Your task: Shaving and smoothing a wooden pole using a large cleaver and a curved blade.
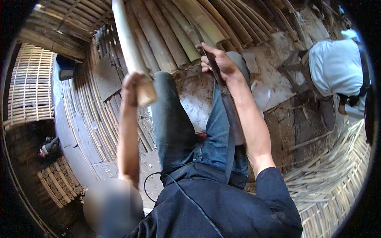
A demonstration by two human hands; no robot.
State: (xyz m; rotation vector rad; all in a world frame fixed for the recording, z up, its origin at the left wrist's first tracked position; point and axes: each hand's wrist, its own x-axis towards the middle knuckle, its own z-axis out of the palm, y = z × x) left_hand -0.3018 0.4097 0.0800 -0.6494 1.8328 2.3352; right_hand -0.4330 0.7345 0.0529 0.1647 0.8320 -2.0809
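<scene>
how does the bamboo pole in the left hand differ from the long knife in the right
The bamboo pole is pale; the long knife is dark. The bamboo pole is thick and rounded, the long knife much slimmer. The left hand grips the bamboo pole near its closer end, while the right hand holds the long knife partway along. Both are long and hand-held.

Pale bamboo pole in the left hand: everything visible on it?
The pale bamboo pole looks long, rounded and smooth, cream with a greenish tint; its near end is tan and blurred. It slants to the picture's top edge, far end unseen. The left hand grips it near the blurred end, beside the left knee.
</scene>
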